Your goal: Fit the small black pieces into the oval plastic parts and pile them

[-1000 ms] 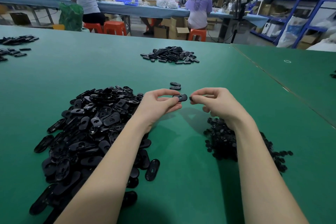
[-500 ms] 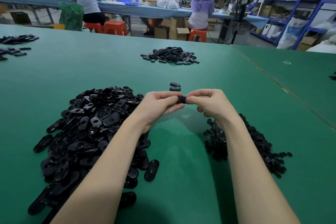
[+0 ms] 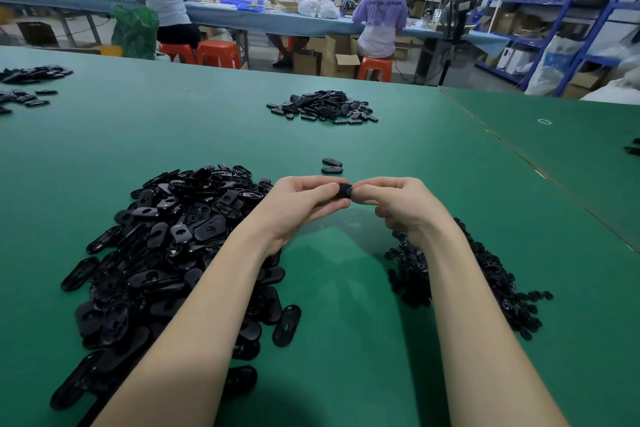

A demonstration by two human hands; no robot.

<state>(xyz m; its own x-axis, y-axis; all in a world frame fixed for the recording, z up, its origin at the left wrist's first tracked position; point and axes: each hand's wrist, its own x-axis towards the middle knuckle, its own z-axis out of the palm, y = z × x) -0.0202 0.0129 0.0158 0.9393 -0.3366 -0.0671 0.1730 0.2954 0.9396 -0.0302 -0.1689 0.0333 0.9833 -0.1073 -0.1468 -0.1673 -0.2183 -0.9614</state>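
Both hands meet mid-table: left hand and right hand pinch one black oval plastic part between fingertips, big heap of ovals at 9 o'clock, small black pieces at 4

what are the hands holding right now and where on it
Both hands pinch one black oval part: the left hand grips its left end, the right hand its right end. The fingers hide most of it.

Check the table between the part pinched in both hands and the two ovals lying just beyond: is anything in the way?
Nothing visible: bare green table separates the oval part, pinched by left hand and right hand, from the two ovals.
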